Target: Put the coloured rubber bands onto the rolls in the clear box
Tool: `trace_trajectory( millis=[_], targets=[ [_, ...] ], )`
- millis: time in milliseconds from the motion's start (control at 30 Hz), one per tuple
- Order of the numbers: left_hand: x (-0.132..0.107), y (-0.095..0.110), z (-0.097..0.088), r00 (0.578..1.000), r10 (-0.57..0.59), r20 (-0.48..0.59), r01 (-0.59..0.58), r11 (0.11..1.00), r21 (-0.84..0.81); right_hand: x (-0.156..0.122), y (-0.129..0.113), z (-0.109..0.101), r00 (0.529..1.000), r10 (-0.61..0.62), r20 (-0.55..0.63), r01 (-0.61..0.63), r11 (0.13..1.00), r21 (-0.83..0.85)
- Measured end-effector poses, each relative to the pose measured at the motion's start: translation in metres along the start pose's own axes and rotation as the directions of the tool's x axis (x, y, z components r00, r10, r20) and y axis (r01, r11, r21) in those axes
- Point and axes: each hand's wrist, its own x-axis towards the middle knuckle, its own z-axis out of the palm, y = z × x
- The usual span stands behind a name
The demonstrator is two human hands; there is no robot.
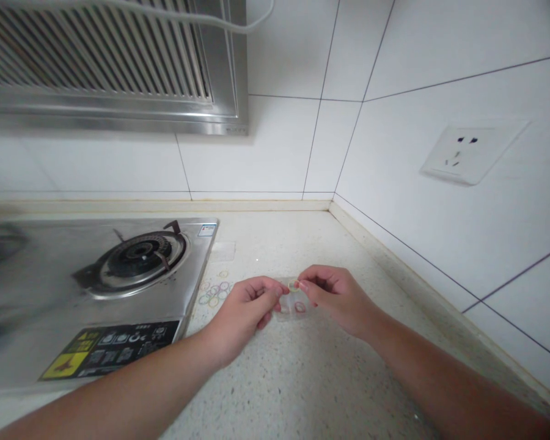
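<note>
My left hand (pixel 252 302) and my right hand (pixel 337 296) are close together above the counter, thumbs and fingertips pinched. Between their fingertips is a small yellow elastic band (pixel 294 286), which both hands appear to grip at opposite sides. Just below lies a clear plastic tray or bag (pixel 286 313), partly hidden by my fingers; I cannot tell which. A red band (pixel 300 307) shows in or on it. Left of my left hand, several thin bands (pixel 216 293) in yellow, green, purple and orange are spread on the counter.
A steel gas stove (pixel 197 256) with a black burner (pixel 144 253) borders the counter (pixel 275 391) on the left. Near its corner lies a clear flat square (pixel 223 250). A range hood (pixel 220 116) hangs above. The tiled right wall carries a socket (pixel 467 151).
</note>
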Motion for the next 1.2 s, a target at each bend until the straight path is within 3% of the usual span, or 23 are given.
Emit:
trace_trajectory(
  millis=[267,767,1200],
  targets=[
    [-0.0022,0.0013,0.0015,0.999,-0.016,-0.043,0.012,0.997,-0.083,0.0004,-0.0068,-0.0032,1.000,-0.009,0.028,0.007,0.998,0.066],
    [-0.0039,0.0044,0.0024,0.998,-0.026,-0.052,0.024,0.999,-0.049,-0.0031,-0.0045,-0.0082,0.995,0.001,0.095,-0.017,0.986,0.163],
    [-0.0039,0.0031,0.0026,0.997,-0.041,-0.067,0.035,0.996,-0.083,0.0007,-0.0005,-0.0092,1.000,0.006,-0.012,-0.004,0.992,0.129]
  ],
)
